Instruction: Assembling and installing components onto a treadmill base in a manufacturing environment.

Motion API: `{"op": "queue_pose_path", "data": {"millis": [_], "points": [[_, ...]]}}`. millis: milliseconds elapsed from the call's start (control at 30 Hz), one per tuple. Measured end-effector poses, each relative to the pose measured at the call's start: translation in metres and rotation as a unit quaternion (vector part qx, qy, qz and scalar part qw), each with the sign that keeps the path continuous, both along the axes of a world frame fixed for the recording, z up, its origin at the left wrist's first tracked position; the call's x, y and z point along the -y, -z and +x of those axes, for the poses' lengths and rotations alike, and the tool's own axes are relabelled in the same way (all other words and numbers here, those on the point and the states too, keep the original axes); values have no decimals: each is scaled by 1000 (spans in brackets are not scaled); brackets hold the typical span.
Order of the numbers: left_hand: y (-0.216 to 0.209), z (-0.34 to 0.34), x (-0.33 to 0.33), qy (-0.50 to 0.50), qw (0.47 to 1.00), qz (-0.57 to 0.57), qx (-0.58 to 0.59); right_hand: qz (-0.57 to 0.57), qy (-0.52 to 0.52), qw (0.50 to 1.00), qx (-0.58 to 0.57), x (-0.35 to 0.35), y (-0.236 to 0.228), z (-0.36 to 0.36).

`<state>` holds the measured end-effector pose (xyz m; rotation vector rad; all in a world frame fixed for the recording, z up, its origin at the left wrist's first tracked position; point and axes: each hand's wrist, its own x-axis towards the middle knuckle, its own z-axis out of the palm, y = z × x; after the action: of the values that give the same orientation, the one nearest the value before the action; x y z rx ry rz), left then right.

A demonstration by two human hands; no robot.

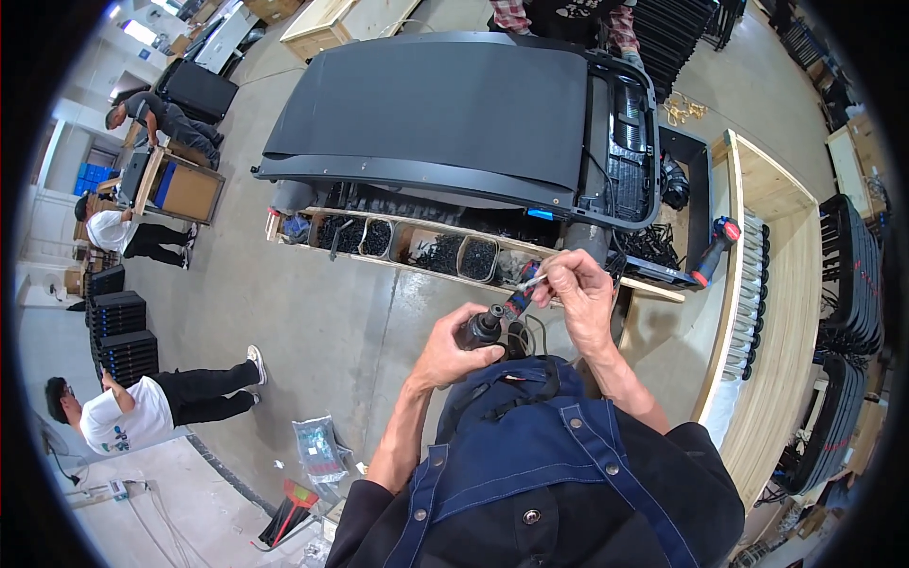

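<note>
In front of my body, my left hand [452, 346] is wrapped round a black power driver [482, 325], its round nose pointing up. My right hand [579, 295] is just right of it, thumb and fingers pinching a small, thin metal piece [532, 282] that looks like a driver bit. The piece is held apart from the driver's nose. Between the hands shows a dark tool part with blue and red [519, 297], partly hidden. Beyond them a treadmill [426, 109] with a broad black belt lies across a wooden bench.
Bins of black screws [436, 254] line the bench's near side. A red and black cordless driver [715, 252] rests by the wooden rack [786, 284] at right. A co-worker's gloved hand [632, 60] is at the treadmill's far side. Other people [151, 407] stand at left. A plastic bag [320, 450] lies on the floor.
</note>
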<state>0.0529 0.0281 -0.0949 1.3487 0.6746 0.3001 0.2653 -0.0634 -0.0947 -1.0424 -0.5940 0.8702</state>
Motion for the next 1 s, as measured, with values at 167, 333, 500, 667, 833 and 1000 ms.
{"op": "queue_pose_path", "data": {"millis": [167, 333, 500, 667, 833, 1000], "points": [[0, 2, 0, 13, 1000, -2, -25, -20, -74, 996, 52, 4, -4, -2], [0, 4, -1, 16, 1000, 3, -26, -50, -84, 995, 34, 7, -13, -4], [4, 4, -2, 11, 1000, -1, -25, -53, -71, 978, 189, 5, -16, -3], [8, 1, -2, 9, 999, 14, -44, -41, -115, 936, 331, 1, -30, 15], [5, 3, -1, 24, 998, -2, -52, -66, -184, 922, 334, -4, -29, 24], [5, 0, 2, 35, 998, -32, -47, -67, -199, 911, 355, -3, -22, 25]]}}
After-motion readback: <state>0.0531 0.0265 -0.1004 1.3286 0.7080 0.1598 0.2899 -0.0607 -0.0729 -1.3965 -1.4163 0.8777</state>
